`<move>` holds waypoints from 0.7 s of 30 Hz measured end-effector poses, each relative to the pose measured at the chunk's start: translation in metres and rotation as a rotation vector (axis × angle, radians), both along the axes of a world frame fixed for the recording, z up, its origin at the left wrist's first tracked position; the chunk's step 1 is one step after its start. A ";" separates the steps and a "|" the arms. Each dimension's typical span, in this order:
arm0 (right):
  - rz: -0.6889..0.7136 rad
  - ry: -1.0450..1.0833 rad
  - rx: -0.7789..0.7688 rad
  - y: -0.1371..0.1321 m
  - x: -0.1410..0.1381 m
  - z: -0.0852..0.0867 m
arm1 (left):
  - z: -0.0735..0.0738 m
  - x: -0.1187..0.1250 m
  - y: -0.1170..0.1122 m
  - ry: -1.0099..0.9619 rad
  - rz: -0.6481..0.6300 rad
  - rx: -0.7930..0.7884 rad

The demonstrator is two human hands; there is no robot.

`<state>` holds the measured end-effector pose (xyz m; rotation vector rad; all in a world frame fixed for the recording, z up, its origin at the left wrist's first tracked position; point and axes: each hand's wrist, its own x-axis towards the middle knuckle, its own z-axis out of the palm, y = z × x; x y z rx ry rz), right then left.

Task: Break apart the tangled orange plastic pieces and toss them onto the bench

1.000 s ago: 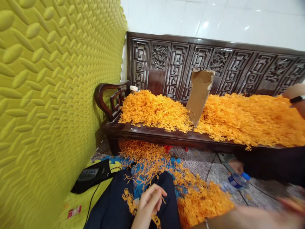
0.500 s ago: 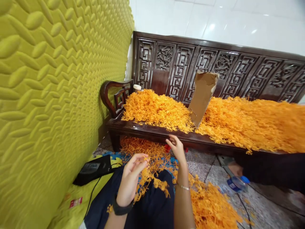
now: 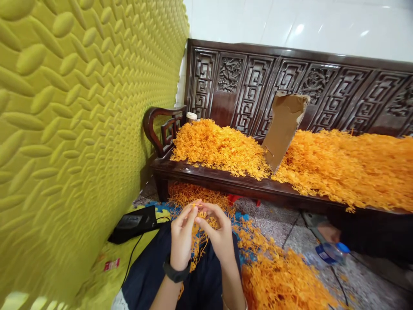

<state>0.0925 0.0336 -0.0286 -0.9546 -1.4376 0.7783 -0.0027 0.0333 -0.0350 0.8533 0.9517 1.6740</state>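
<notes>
Fingertips (image 3: 184,214) of the left hand (image 3: 181,239), at lower centre, pinch an orange strand (image 3: 196,249), where the right hand (image 3: 221,236) curls narrowly, its hold unclear. How much is done I cannot tell; an untouched heap (image 3: 284,277), lower right, seems left.

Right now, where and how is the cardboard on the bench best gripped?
The cardboard is likely best pinched across its faces, just below the torn top edge, coming from above: it's a thin, tilted sheet with its top clear of the left heap and right heap, its lower end between them.
</notes>
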 end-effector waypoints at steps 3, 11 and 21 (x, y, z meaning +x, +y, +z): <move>-0.022 0.005 0.000 0.001 0.003 -0.003 | -0.002 -0.001 -0.003 0.025 -0.039 -0.050; -0.309 0.323 -0.089 -0.002 0.016 -0.016 | -0.004 0.009 -0.013 0.027 -0.238 -0.119; -0.721 0.520 0.054 0.008 0.064 -0.022 | 0.003 0.044 -0.025 -0.021 -0.439 -0.193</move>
